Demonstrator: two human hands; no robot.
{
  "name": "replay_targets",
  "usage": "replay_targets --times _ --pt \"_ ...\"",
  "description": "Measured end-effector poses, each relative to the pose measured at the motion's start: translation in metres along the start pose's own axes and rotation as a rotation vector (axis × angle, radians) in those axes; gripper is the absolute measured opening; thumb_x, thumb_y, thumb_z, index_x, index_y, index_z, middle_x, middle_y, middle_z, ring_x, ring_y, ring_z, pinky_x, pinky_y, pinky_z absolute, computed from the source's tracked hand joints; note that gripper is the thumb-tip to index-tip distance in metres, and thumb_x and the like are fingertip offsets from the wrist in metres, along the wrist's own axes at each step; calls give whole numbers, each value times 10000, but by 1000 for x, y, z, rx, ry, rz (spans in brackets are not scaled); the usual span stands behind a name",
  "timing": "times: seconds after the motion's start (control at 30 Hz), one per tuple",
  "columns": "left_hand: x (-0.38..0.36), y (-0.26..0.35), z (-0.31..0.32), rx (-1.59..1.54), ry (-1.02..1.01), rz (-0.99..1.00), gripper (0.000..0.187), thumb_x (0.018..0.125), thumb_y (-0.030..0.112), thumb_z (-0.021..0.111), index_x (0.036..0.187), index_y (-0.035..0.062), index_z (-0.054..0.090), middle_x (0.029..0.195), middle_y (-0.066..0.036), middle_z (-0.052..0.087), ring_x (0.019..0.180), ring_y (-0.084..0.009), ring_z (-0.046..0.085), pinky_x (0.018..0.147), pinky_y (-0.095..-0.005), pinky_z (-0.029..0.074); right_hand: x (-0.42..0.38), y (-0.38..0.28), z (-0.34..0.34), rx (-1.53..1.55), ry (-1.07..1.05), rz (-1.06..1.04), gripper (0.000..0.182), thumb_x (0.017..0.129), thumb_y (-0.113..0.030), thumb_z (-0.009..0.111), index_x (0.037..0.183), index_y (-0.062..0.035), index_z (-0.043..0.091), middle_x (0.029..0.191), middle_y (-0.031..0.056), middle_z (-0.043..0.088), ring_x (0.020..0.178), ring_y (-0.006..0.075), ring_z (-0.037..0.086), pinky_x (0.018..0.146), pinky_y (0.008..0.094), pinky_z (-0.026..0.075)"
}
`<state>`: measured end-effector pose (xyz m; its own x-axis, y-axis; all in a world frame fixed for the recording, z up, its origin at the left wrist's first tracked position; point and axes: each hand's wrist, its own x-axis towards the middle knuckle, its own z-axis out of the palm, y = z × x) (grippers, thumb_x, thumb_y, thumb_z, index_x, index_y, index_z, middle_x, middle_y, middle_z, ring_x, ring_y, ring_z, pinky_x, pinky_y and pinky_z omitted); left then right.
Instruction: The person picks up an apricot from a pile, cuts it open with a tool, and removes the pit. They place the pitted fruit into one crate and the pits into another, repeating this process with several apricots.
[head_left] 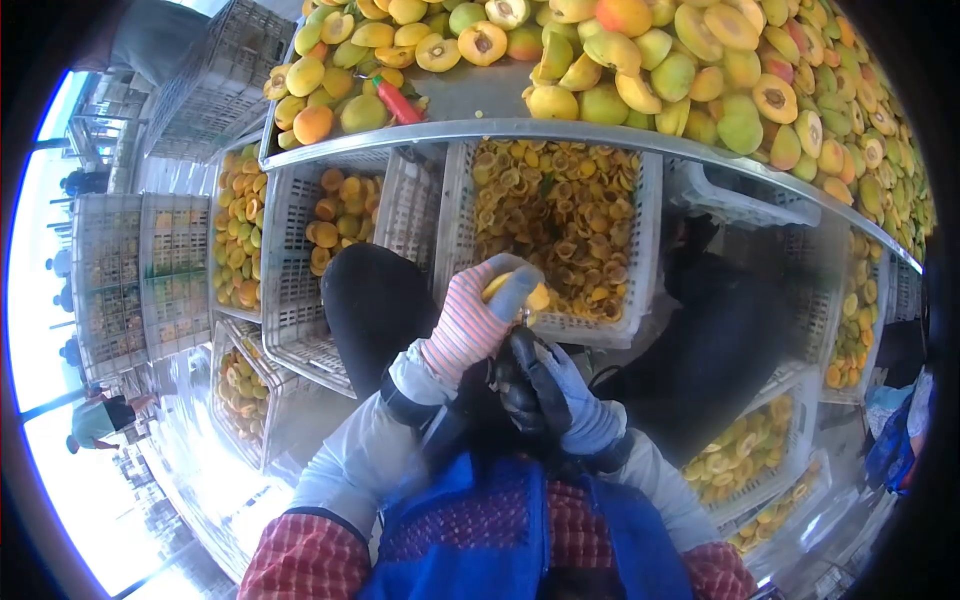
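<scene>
My left hand (472,318), in a pink-and-white striped glove with grey fingertips, is closed around a yellow peach half (538,297). Just below it, my right hand (545,388) wears a grey glove with black covering on the fingers. Its fingers are wrapped around a small tool (523,316); a bit of metal shows at the top, close to the peach, and the rest is hidden in the grip. Beyond both hands, a white plastic crate (648,235) between my knees holds many brownish-yellow peach scraps.
A metal table (480,95) ahead is heaped with halved peaches (735,75). A red-handled tool (398,102) lies on it. Crates of peaches (240,230) stand left and right of my legs, with stacked crates (140,275) farther left. Another person (100,420) is at far left.
</scene>
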<state>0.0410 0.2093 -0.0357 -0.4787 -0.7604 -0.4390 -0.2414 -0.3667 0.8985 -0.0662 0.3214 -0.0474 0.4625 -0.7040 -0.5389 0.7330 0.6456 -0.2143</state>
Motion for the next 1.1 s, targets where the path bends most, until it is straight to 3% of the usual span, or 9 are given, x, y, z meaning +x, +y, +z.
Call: replay_targets --times 0.2,0.37,0.47,0.6,0.83,0.9,0.97,1.03,1.1 --pt "-6 -5 0 -27 68 62 336 910 306 563 974 -17 630 858 -58 641 787 -102 582 711 -245 471 -3 -3 6 17 -145 31 458 947 -538 378 940 -100 512 546 -2 404 370 98 346 330 240 288" --pt "-6 -1 -8 125 -7 182 384 889 352 578 980 -18 630 830 -58 647 781 -116 593 719 -264 479 10 5 -4 603 -558 251 469 954 -539 350 894 -99 503 537 -17 372 377 81 337 325 229 296" --pt "-8 -2 -5 -287 -101 -12 270 892 277 591 991 29 636 833 -43 631 774 -111 573 724 -246 461 13 8 -3 760 -648 288 460 956 -529 359 877 -96 494 538 -19 376 379 78 343 327 229 305" --pt "-8 -6 5 -423 -70 -82 392 907 399 544 1002 30 633 807 -35 614 744 -105 560 704 -234 452 16 7 -2 844 -802 246 452 951 -530 376 867 -98 480 543 -16 389 382 77 360 337 233 327" --pt "-18 4 16 -741 62 -313 414 869 434 583 964 33 628 808 -51 627 704 -127 573 647 -262 465 20 8 -6 750 -823 208 437 949 -522 390 823 -106 443 563 -7 412 377 83 362 341 240 339" --pt "-9 -8 15 -866 223 -331 394 861 441 588 932 55 626 794 -50 626 700 -140 584 634 -269 482 22 13 -10 637 -815 147 435 952 -515 388 820 -104 442 572 -7 416 377 83 356 344 239 341" --pt "-12 -15 7 -894 295 -445 352 851 421 607 912 74 625 798 -44 625 695 -147 589 634 -277 494 17 23 -13 676 -389 -18 432 958 -503 385 819 -100 452 572 -11 412 387 79 360 350 239 340" --pt "-16 -25 -2 -711 314 -168 335 889 387 568 927 59 626 825 -44 626 730 -147 596 667 -283 499 21 15 -24 623 -659 -13 448 963 -492 378 832 -83 505 569 -24 396 416 67 366 370 232 334" --pt "-24 -16 -21 -259 511 127 356 916 380 539 965 37 624 862 -54 627 774 -144 597 691 -277 499 21 10 -24 727 -668 79 470 960 -502 378 854 -73 538 567 -34 380 420 64 351 372 227 314"
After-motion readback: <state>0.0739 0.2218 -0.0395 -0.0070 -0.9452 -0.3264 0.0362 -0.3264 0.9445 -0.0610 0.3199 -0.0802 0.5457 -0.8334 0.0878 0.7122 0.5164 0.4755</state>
